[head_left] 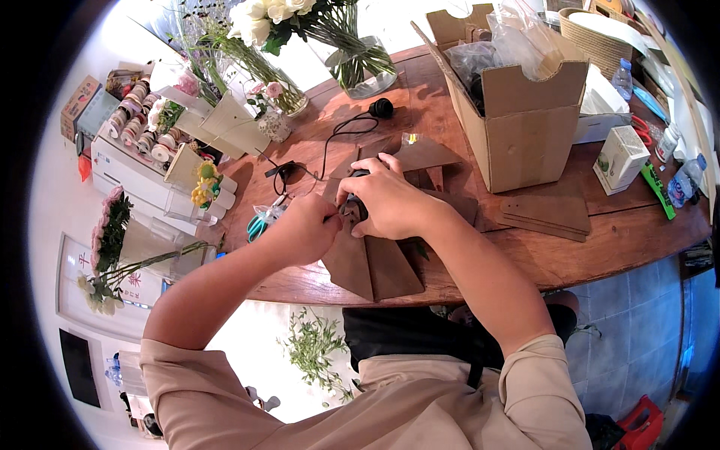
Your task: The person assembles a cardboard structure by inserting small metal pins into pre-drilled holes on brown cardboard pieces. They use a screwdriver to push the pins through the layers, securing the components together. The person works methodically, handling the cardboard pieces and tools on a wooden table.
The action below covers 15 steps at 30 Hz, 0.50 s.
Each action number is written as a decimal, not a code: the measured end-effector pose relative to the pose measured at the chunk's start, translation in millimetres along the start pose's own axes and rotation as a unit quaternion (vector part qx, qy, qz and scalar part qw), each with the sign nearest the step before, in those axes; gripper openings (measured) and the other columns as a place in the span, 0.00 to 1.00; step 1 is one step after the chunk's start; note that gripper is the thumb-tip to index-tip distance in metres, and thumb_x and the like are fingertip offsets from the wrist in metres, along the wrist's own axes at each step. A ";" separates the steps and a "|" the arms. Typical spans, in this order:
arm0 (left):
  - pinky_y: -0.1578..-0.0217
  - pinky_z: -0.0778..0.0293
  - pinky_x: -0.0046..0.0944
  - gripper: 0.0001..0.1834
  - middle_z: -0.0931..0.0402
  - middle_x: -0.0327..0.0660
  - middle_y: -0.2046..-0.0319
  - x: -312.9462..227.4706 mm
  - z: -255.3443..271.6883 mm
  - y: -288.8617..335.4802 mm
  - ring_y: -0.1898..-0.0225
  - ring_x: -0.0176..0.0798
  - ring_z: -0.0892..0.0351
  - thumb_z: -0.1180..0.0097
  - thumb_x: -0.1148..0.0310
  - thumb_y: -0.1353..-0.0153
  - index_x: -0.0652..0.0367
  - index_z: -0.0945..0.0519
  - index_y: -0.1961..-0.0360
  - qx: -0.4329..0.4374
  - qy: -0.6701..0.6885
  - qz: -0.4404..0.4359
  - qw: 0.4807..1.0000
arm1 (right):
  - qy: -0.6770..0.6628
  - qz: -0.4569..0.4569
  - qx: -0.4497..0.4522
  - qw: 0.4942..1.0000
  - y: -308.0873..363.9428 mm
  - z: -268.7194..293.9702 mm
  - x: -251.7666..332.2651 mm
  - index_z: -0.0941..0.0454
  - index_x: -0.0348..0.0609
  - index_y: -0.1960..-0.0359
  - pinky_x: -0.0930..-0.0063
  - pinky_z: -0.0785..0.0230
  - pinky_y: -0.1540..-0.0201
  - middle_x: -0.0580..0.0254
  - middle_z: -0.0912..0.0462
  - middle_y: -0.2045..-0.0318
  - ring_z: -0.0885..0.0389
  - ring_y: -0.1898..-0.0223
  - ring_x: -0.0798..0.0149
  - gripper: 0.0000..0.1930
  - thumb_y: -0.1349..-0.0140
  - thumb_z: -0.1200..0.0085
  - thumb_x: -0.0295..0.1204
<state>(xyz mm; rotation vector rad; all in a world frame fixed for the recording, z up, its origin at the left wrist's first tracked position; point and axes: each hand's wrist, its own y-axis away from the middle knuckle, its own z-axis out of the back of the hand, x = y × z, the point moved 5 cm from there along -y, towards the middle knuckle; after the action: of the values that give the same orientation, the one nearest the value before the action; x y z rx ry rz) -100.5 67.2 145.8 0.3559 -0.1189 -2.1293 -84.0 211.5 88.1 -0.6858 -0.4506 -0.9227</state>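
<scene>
Brown flat blade-shaped panels [371,274] spread out like a fan around a dark central hub [358,204] on the wooden table. My right hand [394,196] curls over that hub from above, its fingers and thumb gripping the sides. Against the hub's left side, my left hand [309,229] is closed in a pinch; whatever sits between its fingertips is too small and hidden to name. Teal-handled scissors [259,224] lie just left of my left hand. To the right, more brown panels [546,216] rest in a small stack.
An open cardboard box [525,127] with plastic bags stands at the right, beyond the stack. A black cable [328,142] runs to a round black piece [381,109]. Glass vases [367,71] and white flower buckets [225,124] line the back and left. A small carton [621,159] stands far right.
</scene>
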 end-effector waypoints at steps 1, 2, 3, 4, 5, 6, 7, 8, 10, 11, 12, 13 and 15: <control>0.61 0.21 0.55 0.13 0.18 0.62 0.74 5.5 -1.6 -1.5 0.67 0.62 0.13 0.43 0.70 0.34 0.70 0.13 0.69 0.018 0.036 0.028 0.999 | 0.002 0.004 -0.005 1.000 0.2 -0.6 0.9 0.18 0.49 0.48 0.35 0.61 0.20 0.47 0.19 0.38 0.39 0.23 0.44 0.26 0.48 0.21 0.36; 0.61 0.21 0.55 0.13 0.18 0.62 0.74 5.7 -0.2 -2.2 0.67 0.62 0.13 0.43 0.70 0.34 0.70 0.13 0.69 0.017 0.036 0.029 0.999 | 0.003 0.008 -0.009 1.000 0.3 -1.4 2.2 0.17 0.49 0.48 0.36 0.61 0.20 0.47 0.19 0.38 0.39 0.23 0.43 0.26 0.48 0.21 0.36; 0.63 0.20 0.54 0.12 0.17 0.60 0.74 5.1 -0.1 -3.2 0.68 0.60 0.13 0.42 0.70 0.35 0.69 0.13 0.69 0.031 0.025 0.027 0.999 | 0.002 0.009 -0.008 1.000 0.7 -2.1 3.3 0.17 0.49 0.48 0.36 0.61 0.20 0.47 0.19 0.38 0.39 0.23 0.43 0.26 0.48 0.21 0.36; 0.65 0.19 0.53 0.11 0.17 0.59 0.74 4.2 -0.3 -2.5 0.69 0.57 0.12 0.42 0.70 0.36 0.68 0.13 0.69 0.044 0.015 0.025 0.999 | 0.006 0.012 -0.014 1.000 1.2 -1.6 5.7 0.17 0.49 0.49 0.36 0.61 0.20 0.47 0.19 0.39 0.39 0.23 0.43 0.25 0.48 0.21 0.35; 0.65 0.19 0.53 0.11 0.17 0.59 0.74 0.0 -1.1 0.6 0.69 0.57 0.12 0.42 0.70 0.36 0.68 0.13 0.69 0.044 0.015 0.027 0.999 | 0.009 0.016 -0.020 1.000 1.2 -1.6 7.8 0.17 0.48 0.49 0.36 0.61 0.20 0.47 0.19 0.40 0.39 0.23 0.42 0.25 0.48 0.21 0.35; 0.66 0.18 0.53 0.10 0.16 0.57 0.73 -13.0 -4.1 2.2 0.70 0.56 0.12 0.41 0.70 0.38 0.66 0.13 0.70 0.037 -0.150 -0.024 0.988 | 0.010 0.015 -0.019 1.000 1.6 -0.8 6.2 0.17 0.48 0.49 0.36 0.61 0.20 0.47 0.19 0.40 0.39 0.23 0.42 0.25 0.48 0.21 0.35; 0.67 0.17 0.53 0.09 0.16 0.56 0.73 -18.3 -10.9 4.7 0.70 0.55 0.12 0.40 0.71 0.38 0.65 0.13 0.70 0.034 -0.230 -0.049 0.971 | 0.014 0.013 -0.019 1.000 2.1 0.1 4.1 0.17 0.48 0.49 0.35 0.61 0.20 0.48 0.19 0.41 0.39 0.24 0.42 0.24 0.48 0.22 0.34; 0.67 0.17 0.52 0.09 0.16 0.55 0.73 -23.6 -17.9 6.7 0.71 0.55 0.12 0.40 0.71 0.39 0.65 0.13 0.70 0.028 -0.309 -0.076 0.948 | 0.018 0.011 -0.020 1.000 2.7 1.1 1.8 0.17 0.48 0.50 0.35 0.61 0.20 0.48 0.18 0.42 0.39 0.24 0.42 0.24 0.48 0.22 0.33; 0.68 0.16 0.53 0.06 0.15 0.53 0.72 -38.5 -30.8 18.8 0.71 0.54 0.12 0.38 0.71 0.42 0.62 0.13 0.70 -0.075 -0.525 -0.227 0.817 | 0.012 0.010 -0.026 1.000 2.3 1.7 -0.8 0.18 0.48 0.50 0.35 0.60 0.20 0.49 0.18 0.43 0.38 0.24 0.42 0.23 0.47 0.23 0.33; 0.68 0.16 0.53 0.06 0.15 0.53 0.72 -37.9 -29.4 18.1 0.71 0.54 0.12 0.38 0.71 0.42 0.62 0.13 0.70 -0.075 -0.526 -0.227 0.816 | 0.007 0.007 -0.033 0.999 2.5 3.1 -2.3 0.18 0.48 0.50 0.35 0.60 0.20 0.50 0.17 0.44 0.38 0.24 0.42 0.23 0.47 0.23 0.32; 0.67 0.16 0.54 0.06 0.15 0.54 0.72 -33.6 -27.5 16.6 0.71 0.56 0.13 0.39 0.71 0.42 0.63 0.14 0.70 -0.050 -0.489 -0.216 0.844 | 0.006 0.006 -0.034 0.999 2.2 3.0 -1.7 0.18 0.48 0.50 0.35 0.60 0.20 0.50 0.17 0.44 0.38 0.24 0.42 0.23 0.47 0.23 0.32; 0.67 0.17 0.55 0.06 0.16 0.55 0.72 -29.7 -25.2 14.4 0.71 0.58 0.14 0.40 0.72 0.41 0.64 0.15 0.70 -0.024 -0.452 -0.205 0.868 | 0.000 0.009 -0.025 1.000 1.2 1.9 0.1 0.18 0.48 0.50 0.35 0.60 0.20 0.51 0.17 0.44 0.38 0.24 0.42 0.23 0.47 0.24 0.32; 0.66 0.18 0.55 0.07 0.16 0.55 0.71 -21.1 -2.5 -0.6 0.70 0.60 0.14 0.41 0.72 0.41 0.65 0.15 0.69 -0.014 -0.255 -0.131 0.958 | -0.008 0.015 -0.016 1.000 -0.2 -1.5 3.3 0.18 0.47 0.50 0.35 0.60 0.20 0.52 0.17 0.44 0.38 0.24 0.42 0.23 0.48 0.24 0.32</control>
<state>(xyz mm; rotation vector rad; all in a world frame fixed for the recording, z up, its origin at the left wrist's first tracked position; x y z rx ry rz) -89.4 85.2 147.7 -0.2160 -0.3552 -2.4423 -82.3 208.6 89.2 -0.7277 -0.4391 -0.8992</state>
